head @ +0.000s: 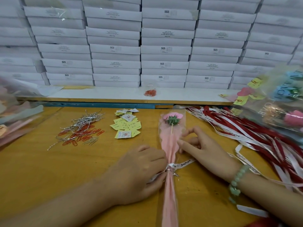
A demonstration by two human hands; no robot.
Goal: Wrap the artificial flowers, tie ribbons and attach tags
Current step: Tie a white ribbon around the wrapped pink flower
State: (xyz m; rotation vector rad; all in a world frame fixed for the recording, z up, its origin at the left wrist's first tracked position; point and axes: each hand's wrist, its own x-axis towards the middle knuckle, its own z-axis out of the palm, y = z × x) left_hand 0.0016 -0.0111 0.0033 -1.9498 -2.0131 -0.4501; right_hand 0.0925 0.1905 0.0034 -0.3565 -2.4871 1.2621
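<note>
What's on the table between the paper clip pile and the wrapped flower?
A heap of yellow paper tags, seen in the head view, between the paper clips and wrapped flower.

On my feed I see two arms, bare all the way to the frame's edge. The left hand (pixel 139 174) comes in from 7 o'clock with a bare forearm and wrist. The right hand (pixel 205 149) comes in from 4 o'clock and wears a bracelet (pixel 237 181) on the wrist. It is a single loop of round, glossy, pale jade-green beads, slightly translucent, with a larger, lumpier green piece at its 6 o'clock end. The fingernails are too soft for me to read.
</note>
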